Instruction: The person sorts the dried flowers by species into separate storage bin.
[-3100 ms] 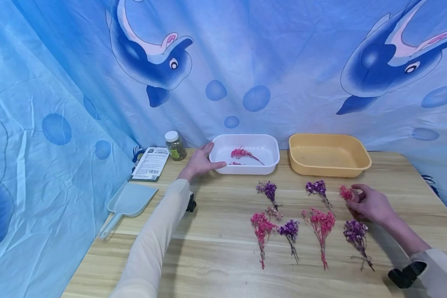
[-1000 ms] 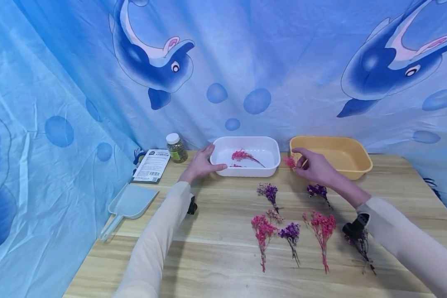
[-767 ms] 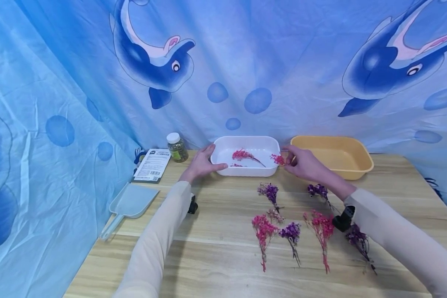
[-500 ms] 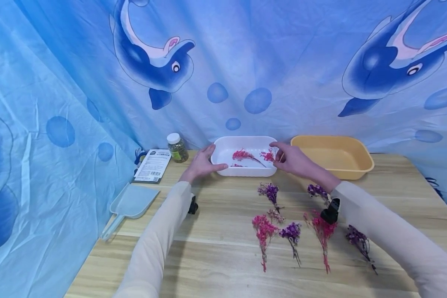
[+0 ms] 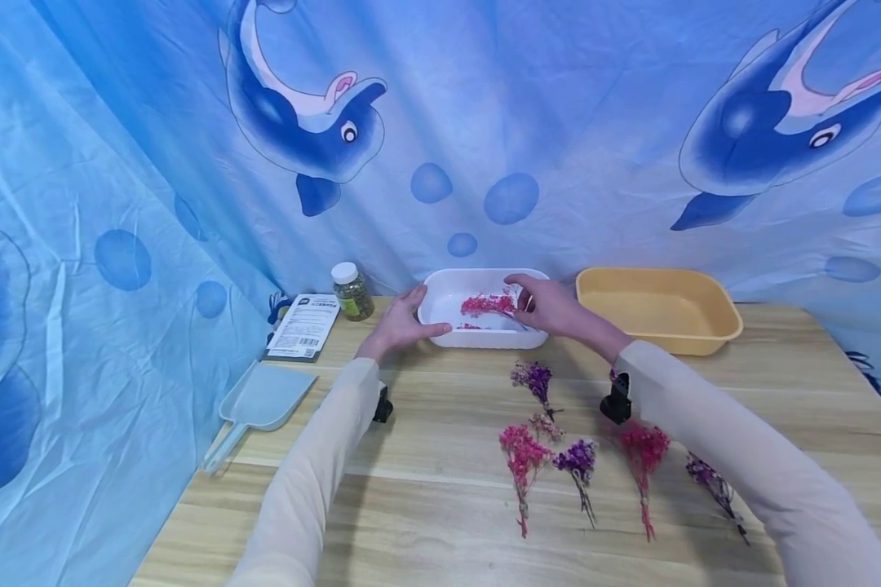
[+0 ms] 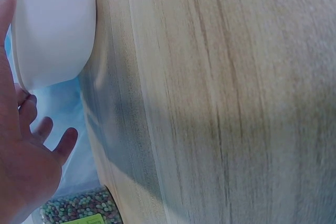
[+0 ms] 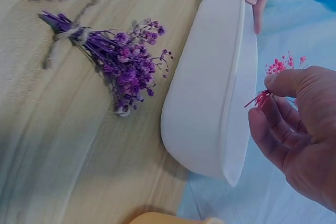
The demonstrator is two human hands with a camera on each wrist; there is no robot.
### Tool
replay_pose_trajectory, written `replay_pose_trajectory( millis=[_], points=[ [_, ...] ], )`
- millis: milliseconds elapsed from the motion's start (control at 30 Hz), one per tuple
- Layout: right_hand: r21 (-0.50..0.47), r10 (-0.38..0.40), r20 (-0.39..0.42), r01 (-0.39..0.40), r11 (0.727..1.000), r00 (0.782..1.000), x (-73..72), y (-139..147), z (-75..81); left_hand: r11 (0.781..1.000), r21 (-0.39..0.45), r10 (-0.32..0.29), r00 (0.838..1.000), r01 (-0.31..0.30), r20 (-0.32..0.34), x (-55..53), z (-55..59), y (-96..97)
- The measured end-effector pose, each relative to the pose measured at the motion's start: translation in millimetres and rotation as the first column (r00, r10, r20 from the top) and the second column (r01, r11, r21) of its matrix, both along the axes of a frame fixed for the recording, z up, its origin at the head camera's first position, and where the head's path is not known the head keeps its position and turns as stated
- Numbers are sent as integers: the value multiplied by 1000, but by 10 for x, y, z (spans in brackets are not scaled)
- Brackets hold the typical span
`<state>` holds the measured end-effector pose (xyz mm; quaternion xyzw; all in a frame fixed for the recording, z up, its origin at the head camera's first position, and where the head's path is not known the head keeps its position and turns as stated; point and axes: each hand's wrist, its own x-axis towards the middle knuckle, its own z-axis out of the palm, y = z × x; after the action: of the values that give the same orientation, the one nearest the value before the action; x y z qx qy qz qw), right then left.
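Observation:
My left hand [image 5: 404, 322] holds the left end of a white plastic basin [image 5: 484, 339], thumb at its front rim and fingers at its end. In the right wrist view, the left thumb lies against the basin's wall. My right hand [image 5: 551, 308] pinches a small bunch of pink dried flowers [image 7: 281, 65] between thumb and fingers, its short stems poking out past the thumb. In the head view this hand is over the basin's right part. Other pink dried flowers [image 5: 477, 305] lie inside the basin, overlapping the held bunch in this view.
A yellow basin [image 5: 657, 334] stands right of the white one. Purple bunches [image 5: 532, 379] and pink bunches [image 5: 521, 452] lie across the table, some partly under the right forearm. At left are a jar [image 5: 352, 293], a printed packet [image 5: 304, 326] and a light-blue dustpan [image 5: 264, 399].
My right hand has picked the small pink bunch off the table's right side and carried it left, past the yellow basin, over the white basin. The left hand has stayed at the white basin.

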<state>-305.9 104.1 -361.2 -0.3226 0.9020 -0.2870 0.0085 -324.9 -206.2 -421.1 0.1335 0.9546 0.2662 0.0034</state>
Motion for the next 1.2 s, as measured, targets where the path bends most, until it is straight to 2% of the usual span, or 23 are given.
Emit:
replay_pose_trajectory(
  millis=[400, 733, 933, 1100, 1200],
  points=[
    [96, 39, -42, -35, 995, 998, -162, -167, -51, 1000, 13, 3, 1000, -3, -14, -14, -31, -3],
    [108, 47, -22, -44, 993, 999, -266, -266, -168, 1000, 15, 10, 1000, -10, -19, -10, -26, 10],
    [113, 35, -46, -30, 993, 998, -257, -333, -204, 1000, 19, 8, 1000, -8, -22, -14, -27, 14],
    [67, 33, -48, -30, 997, 998, -219, -344, -201, 1000, 22, 4, 1000, -4, -25, -7, -21, 15],
    [37, 30, -76, -27, 999, 997, -196, -337, -193, 1000, 23, 8, 1000, -7, -22, -7, -23, 9]
  ],
)
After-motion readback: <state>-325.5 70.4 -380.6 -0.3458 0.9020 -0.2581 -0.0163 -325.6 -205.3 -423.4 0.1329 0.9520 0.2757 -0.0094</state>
